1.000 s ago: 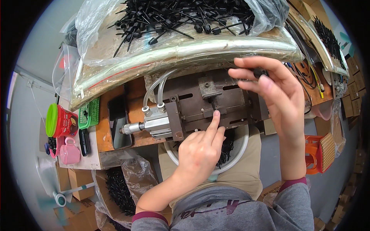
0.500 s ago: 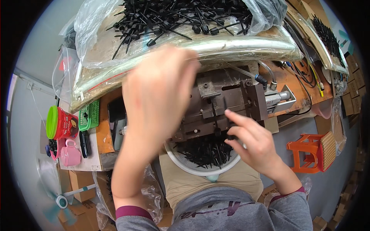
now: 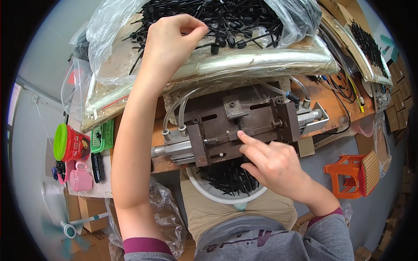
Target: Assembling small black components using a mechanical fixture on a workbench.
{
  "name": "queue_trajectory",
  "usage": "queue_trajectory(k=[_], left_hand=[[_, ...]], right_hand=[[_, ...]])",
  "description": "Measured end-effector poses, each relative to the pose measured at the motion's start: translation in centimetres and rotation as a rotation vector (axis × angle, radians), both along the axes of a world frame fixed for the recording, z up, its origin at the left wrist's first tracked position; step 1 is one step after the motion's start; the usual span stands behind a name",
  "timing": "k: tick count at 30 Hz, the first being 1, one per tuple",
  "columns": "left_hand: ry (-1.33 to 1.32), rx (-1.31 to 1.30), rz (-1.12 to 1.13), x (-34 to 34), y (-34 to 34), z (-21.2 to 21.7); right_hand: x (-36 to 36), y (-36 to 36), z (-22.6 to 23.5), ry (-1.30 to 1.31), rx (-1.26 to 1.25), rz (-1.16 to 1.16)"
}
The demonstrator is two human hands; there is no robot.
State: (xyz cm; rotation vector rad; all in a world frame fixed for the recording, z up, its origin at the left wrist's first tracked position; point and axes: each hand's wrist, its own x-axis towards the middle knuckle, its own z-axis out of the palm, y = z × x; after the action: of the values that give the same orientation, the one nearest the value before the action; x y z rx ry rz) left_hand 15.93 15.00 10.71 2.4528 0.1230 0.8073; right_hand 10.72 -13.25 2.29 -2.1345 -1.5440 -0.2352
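My left hand [image 3: 176,41] is over the near edge of a pile of black stemmed plastic parts [image 3: 226,19], its thumb and fingers pinched together. Whatever lies between those fingertips is hidden against the dark pile. My right hand [image 3: 274,163] is at the dark metal clamping fixture [image 3: 257,115]. Its index fingertip touches the small centre block [image 3: 234,135], where a short black stem stands under the upper bracket [image 3: 234,106]. The thumb and other fingers are apart, loosely bent, with nothing visible in them. Below the fixture, a white basket [image 3: 209,195] holds many black parts.
Air cylinders with hoses flank the fixture, left [image 3: 174,150] and right [image 3: 311,116]. A plastic-wrapped padded rim [image 3: 270,63] edges the pile. At left are a red tub [image 3: 78,145], a pink mug [image 3: 81,178] and a green basket [image 3: 104,135]. An orange stool [image 3: 348,174] stands right.
My left hand has moved up and away from the fixture to the pile, uncovering the left cylinder. My right hand has shifted slightly left and down, its index finger now on the centre block.
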Motion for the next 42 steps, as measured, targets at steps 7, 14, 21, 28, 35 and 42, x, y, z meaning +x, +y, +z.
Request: queue_trajectory(k=[7, 14, 21, 28, 35, 42], left_hand=[[-0.047, 0.266, -0.159, 0.1, -2.0, -2.4], [-0.151, 0.145, -0.086, -1.1, -2.6, -1.1], [-0.174, -0.154, -0.108, -9.3, -6.4, -0.8], [0.001, -0.170, -0.258, -15.1, -11.3, -5.1], [0.000, 0.083, -0.138, -16.4, -14.0, -10.6], [0.053, 0.256, -0.094, -14.9, -14.6, -11.0]], right_hand=[[7.2, 4.7, 4.9, 0.189, 0.438, -0.187], [17.1, 9.0, 7.8, -0.047, 0.424, -0.346], [20.7, 14.4, 8.7, -0.113, -0.103, -0.464], [22.5, 13.3, 9.2, -0.013, -0.157, -0.216], [20.4, 12.0, 10.2, -0.089, -0.201, -0.243], [18.9, 11.5, 13.8, 0.360, -0.095, -0.294]])
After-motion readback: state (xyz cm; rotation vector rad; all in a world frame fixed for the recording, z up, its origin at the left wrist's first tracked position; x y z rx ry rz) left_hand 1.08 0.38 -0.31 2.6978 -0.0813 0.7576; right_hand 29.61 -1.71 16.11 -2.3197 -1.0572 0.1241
